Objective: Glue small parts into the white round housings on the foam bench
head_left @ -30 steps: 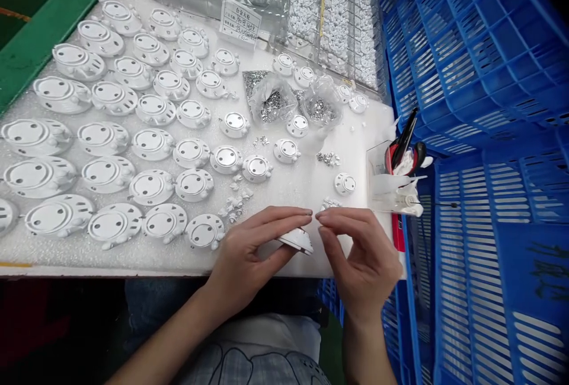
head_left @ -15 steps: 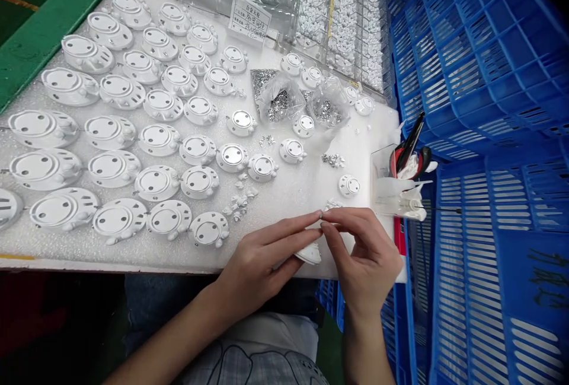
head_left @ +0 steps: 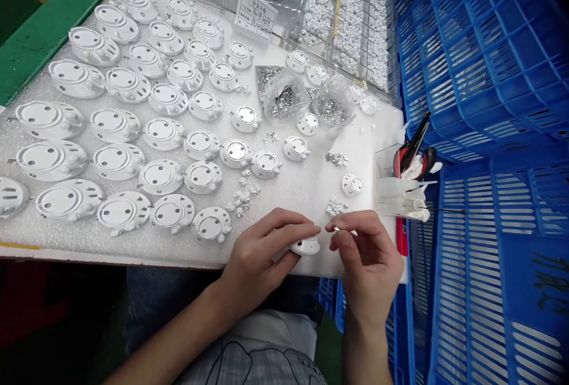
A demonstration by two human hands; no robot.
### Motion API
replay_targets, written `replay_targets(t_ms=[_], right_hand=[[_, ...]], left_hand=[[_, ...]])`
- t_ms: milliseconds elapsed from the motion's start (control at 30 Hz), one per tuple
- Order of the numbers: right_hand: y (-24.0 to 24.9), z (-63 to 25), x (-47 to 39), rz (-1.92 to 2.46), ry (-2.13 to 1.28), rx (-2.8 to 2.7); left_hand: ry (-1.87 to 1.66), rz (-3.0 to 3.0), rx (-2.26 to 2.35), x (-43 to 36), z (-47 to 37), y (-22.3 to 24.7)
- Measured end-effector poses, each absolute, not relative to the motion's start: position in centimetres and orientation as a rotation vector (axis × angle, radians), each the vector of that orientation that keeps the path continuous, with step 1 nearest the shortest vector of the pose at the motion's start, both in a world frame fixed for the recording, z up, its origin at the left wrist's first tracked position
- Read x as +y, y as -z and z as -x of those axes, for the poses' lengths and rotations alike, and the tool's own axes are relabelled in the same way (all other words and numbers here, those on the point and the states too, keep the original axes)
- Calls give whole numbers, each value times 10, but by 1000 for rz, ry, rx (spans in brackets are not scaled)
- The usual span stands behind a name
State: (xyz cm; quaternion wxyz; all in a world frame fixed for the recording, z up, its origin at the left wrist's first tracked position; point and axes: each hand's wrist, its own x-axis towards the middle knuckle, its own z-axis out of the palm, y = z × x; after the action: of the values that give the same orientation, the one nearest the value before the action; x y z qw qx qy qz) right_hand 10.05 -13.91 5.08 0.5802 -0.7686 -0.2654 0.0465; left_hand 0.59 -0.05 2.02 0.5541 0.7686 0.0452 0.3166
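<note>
My left hand point(head_left: 262, 248) is closed around a white round plastic part point(head_left: 306, 247), low over the front edge of the foam-covered table. Its fingers hide much of the part. Just to the right, my right hand point(head_left: 367, 254) pinches a tiny shiny metal piece point(head_left: 336, 229) between thumb and forefinger, a short gap away from the white part. The exact kind of the metal piece is too small to make out. Behind my right hand lies a small pile of white pieces point(head_left: 336, 206), with a single white round part point(head_left: 351, 184) beyond it.
Rows of white round parts point(head_left: 166, 211) cover the left side. Bags of small metal pieces point(head_left: 284, 100) lie mid-table, below a labelled paper card point(head_left: 255, 14) and a clear divided tray point(head_left: 311, 41). Scissors point(head_left: 415, 153) stand in a clear holder at right, beside blue crates point(head_left: 471, 213).
My hands have drawn apart. The right fingertips have come away from the left ones and moved slightly right and down with the metal piece, and more of the white part now shows.
</note>
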Motion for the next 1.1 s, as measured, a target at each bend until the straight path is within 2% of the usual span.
replay_targets(t_ms=[1100], right_hand=[[-45,-87,-148,1882,-237,-812]], left_hand=[[-954,-1899,176,-7,-7,-13]])
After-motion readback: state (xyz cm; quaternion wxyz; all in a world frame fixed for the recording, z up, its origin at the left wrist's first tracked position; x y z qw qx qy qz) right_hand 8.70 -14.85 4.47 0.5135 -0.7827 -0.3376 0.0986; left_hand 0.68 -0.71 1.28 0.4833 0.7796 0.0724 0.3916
